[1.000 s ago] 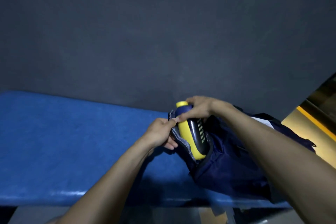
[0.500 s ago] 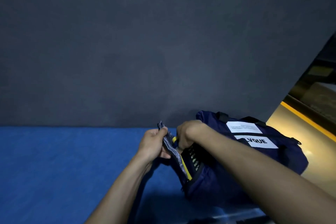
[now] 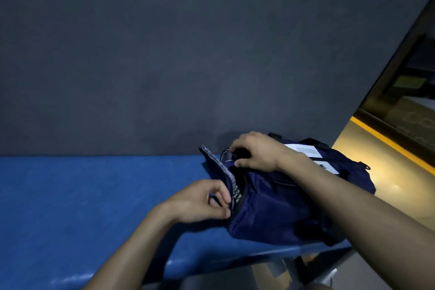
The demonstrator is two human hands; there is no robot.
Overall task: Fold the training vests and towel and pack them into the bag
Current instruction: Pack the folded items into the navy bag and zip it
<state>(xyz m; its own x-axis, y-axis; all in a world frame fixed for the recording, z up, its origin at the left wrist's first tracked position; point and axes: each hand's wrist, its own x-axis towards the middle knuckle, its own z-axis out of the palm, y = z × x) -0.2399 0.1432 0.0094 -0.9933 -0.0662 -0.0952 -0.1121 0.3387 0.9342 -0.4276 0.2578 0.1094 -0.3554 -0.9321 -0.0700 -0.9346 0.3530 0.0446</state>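
navy bag on blue bench, hands gripping pocket

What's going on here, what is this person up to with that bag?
A person is working at the end pocket of a navy duffel bag lying on a blue bench. The left hand pinches the pocket's open flap, while the right hand grips the top of the opening. No vests or towel are visible.

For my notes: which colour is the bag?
Navy blue bag, with white labels; head view.
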